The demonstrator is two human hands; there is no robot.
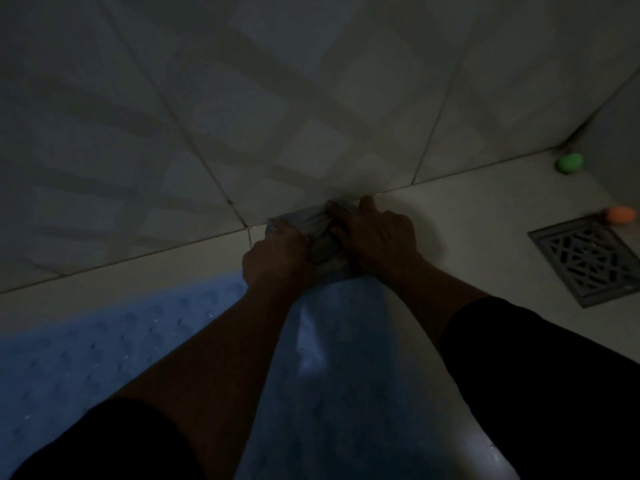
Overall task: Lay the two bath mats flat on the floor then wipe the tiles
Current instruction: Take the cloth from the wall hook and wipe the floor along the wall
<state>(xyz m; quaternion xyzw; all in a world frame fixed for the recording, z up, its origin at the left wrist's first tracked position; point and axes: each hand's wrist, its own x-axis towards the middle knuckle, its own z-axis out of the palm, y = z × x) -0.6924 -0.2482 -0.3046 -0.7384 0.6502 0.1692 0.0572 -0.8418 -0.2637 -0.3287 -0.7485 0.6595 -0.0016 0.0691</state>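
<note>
Head view, dim light: left hand (277, 252) and right hand (375, 233) both grip a bunched pale cloth (320, 233), fingers curled round it, at the wall-floor joint. Blue bath mat (104, 341) lies flat beneath the forearms. Floor drain (585, 258) at right.

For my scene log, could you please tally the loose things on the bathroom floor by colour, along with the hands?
Blue bath mats: 2
Pale cloth: 1
Green round object: 1
Orange round object: 1
Hands: 2, left hand, right hand
Total: 7
</note>
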